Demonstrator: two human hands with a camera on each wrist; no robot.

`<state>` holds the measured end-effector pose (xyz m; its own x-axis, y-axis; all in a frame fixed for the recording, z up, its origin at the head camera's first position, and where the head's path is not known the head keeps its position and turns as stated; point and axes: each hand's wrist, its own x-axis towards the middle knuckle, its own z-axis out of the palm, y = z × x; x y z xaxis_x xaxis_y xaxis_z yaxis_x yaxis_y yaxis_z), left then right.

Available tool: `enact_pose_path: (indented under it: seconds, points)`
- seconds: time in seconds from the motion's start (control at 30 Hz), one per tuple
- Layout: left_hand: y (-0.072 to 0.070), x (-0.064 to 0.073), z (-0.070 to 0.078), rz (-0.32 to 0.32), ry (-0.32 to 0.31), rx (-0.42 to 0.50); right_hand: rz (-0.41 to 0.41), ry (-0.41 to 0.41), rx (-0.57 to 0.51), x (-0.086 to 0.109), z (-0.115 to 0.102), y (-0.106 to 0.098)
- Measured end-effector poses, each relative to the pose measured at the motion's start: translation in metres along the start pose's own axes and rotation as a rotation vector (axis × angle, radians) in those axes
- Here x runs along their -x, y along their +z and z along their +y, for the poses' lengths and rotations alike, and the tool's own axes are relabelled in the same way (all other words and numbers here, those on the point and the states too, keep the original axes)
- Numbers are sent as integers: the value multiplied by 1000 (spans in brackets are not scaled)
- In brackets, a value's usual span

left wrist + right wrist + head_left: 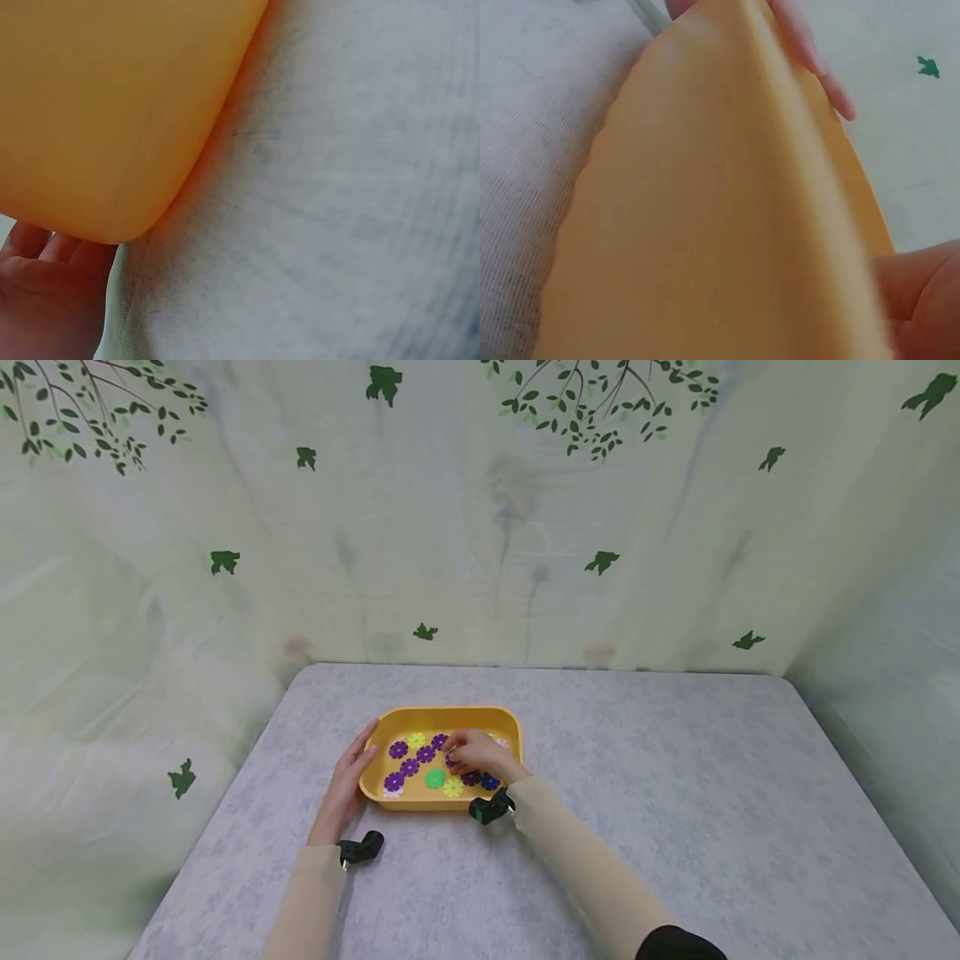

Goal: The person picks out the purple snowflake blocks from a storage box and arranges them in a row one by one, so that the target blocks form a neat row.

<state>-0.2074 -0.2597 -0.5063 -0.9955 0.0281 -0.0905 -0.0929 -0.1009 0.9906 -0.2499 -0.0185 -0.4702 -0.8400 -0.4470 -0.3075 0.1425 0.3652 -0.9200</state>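
A yellow-orange tray (420, 805) holds several flat, flower-shaped discs, among them a purple disc (398, 749), a yellow disc (453, 787) and a green disc (435, 779). My left hand (350, 781) grips the tray's left side, its thumb by the rim; in the left wrist view its fingers (64, 247) go behind the tray's wall. Inside the tray, my right hand (480, 753) has its fingers bent around a purple disc (451, 760), partly covered by them. The right wrist view is mostly filled by the tray's outer wall (682, 195), hiding the fingertips.
The tray stands on a grey mottled tabletop (675, 810). Behind it hangs a pale curtain (465, 527) printed with leaves and birds, which also closes off both sides. Dark blue discs (490, 781) lie under the right wrist, near its black camera (489, 807).
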Motion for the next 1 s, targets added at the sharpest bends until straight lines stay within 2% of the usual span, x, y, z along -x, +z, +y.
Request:
enact_pose_path:
  seconds: [0.17, 0.47, 0.57, 0.73, 1.0]
  points:
    - [2, -1, 0, 0, 5, 13, 51, -14, 47, -1, 5, -1]
    - [1, 0, 2, -4, 2, 8, 7, -122, -56, 12, -5, -15]
    - [0, 1, 3, -8, -3, -29, 6, -140, -102, 16, -8, -23]
    - [-3, 1, 1, -26, 8, -94, 42, -143, -163, 24, -5, -40]
    - [-4, 1, 1, -31, 20, -102, 151, -134, -195, 42, 10, -80]
